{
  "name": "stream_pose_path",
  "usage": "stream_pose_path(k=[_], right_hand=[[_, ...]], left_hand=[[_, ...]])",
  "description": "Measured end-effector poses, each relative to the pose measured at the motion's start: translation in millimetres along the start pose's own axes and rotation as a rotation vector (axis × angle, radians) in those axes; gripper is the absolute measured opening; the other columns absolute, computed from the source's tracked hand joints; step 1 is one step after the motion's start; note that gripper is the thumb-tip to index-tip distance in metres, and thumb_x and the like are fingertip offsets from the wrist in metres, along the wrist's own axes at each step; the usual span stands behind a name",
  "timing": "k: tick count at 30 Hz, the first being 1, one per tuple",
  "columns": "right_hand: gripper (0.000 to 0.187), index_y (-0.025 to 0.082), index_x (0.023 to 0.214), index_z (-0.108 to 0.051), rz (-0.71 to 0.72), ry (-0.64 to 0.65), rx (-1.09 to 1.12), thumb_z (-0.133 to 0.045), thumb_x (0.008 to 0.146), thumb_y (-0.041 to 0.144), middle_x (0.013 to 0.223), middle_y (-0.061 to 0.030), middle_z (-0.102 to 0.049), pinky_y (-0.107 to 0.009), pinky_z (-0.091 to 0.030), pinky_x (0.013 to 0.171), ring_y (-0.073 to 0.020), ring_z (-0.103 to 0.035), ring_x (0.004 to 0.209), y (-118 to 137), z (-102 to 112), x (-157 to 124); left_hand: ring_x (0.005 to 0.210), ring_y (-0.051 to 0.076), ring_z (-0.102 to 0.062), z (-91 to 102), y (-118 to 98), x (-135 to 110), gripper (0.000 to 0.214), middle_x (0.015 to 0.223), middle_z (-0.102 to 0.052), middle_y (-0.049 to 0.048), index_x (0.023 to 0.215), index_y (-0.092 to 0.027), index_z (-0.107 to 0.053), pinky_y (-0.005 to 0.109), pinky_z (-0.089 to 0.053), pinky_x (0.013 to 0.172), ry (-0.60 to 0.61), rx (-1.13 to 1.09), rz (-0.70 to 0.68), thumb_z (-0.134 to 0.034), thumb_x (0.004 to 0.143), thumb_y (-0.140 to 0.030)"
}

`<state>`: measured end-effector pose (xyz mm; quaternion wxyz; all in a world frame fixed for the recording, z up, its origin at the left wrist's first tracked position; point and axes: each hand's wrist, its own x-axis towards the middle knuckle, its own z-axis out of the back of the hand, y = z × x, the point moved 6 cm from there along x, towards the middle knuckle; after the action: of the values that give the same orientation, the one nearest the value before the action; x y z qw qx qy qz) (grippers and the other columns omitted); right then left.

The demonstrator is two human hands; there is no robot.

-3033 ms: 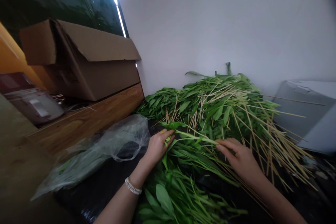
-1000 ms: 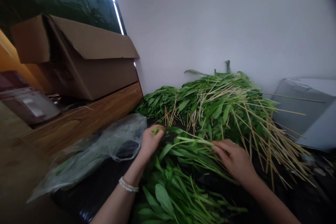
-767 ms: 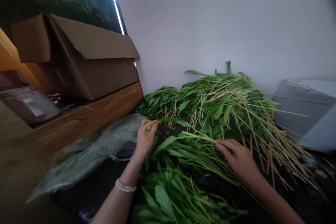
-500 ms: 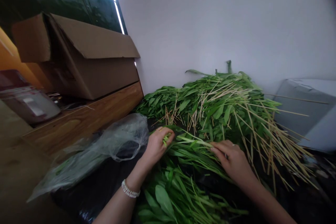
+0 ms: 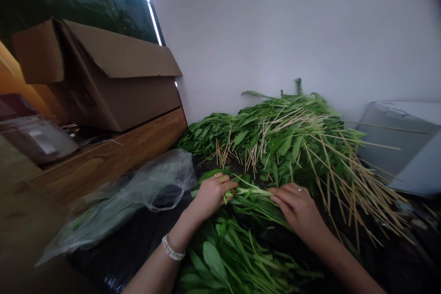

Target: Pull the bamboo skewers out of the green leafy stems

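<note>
Beside the hands (image 5: 212, 195), a plastic bag (image 5: 138, 197)

Matt cardboard box (image 5: 138, 96), smooth wood-grained panel (image 5: 144, 140), thin crinkled clear plastic bag (image 5: 165, 170), glossy black sheeting (image 5: 138, 234), probably plastic though dimly seen, smooth leafy stems (image 5: 253, 190), dry matt sticks (image 5: 360, 188), smooth matt wall (image 5: 275, 23)

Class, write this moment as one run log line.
left hand: holding greens | right hand: pinching stems | leafy heap: beyond hands | bag: left of hands
</note>
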<state>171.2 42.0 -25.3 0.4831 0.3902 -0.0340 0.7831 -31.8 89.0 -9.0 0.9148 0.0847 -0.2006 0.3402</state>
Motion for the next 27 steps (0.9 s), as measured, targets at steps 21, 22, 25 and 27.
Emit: stream_pose_path(k=[21, 22, 25, 27], right_hand=[[0.028, 0.021, 0.091, -0.069, -0.079, -0.042, 0.072, -0.045, 0.092, 0.035, 0.083, -0.0039, -0.070, -0.033, -0.045, 0.071, -0.0187, -0.063, 0.080, 2.2, 0.5, 5.5], [0.029, 0.021, 0.090, -0.070, -0.104, -0.062, 0.060, -0.045, 0.092, 0.036, 0.083, -0.0043, -0.070, -0.033, -0.045, 0.072, -0.0191, -0.063, 0.080, -5.2, 2.4, 3.9], [0.030, 0.021, 0.089, -0.070, -0.187, -0.101, 0.041, -0.045, 0.092, 0.039, 0.085, -0.0051, -0.071, -0.033, -0.046, 0.071, -0.0199, -0.064, 0.080, -26.9, 6.0, -0.2], [0.030, 0.021, 0.090, -0.069, -0.208, -0.095, 0.049, -0.046, 0.092, 0.039, 0.087, -0.0051, -0.071, -0.033, -0.047, 0.072, -0.0202, -0.063, 0.082, -33.6, 5.2, -1.1]], left_hand=[[0.059, 0.014, -0.057, -0.7, 53.8, -11.8, 0.014, 0.065, -0.064, 0.0003, 0.071, -0.017, -0.067, 0.024, -0.043, 0.057, -0.396, -0.645, 0.618, -0.054, 0.073, -0.021], [0.056, 0.014, -0.055, 2.6, 66.8, -18.7, 0.016, 0.062, -0.063, -0.0003, 0.070, -0.016, -0.066, 0.023, -0.042, 0.055, -0.462, -0.674, 0.708, -0.052, 0.074, -0.024], [0.057, 0.014, -0.054, 20.4, 91.1, -32.2, 0.020, 0.061, -0.059, -0.0011, 0.072, -0.016, -0.065, 0.023, -0.040, 0.055, -0.624, -0.614, 0.813, -0.051, 0.077, -0.029], [0.068, 0.016, -0.057, 32.0, 89.1, -29.5, 0.021, 0.070, -0.061, 0.0008, 0.072, -0.017, -0.066, 0.025, -0.044, 0.065, -0.644, -0.527, 0.717, -0.051, 0.079, -0.029]])
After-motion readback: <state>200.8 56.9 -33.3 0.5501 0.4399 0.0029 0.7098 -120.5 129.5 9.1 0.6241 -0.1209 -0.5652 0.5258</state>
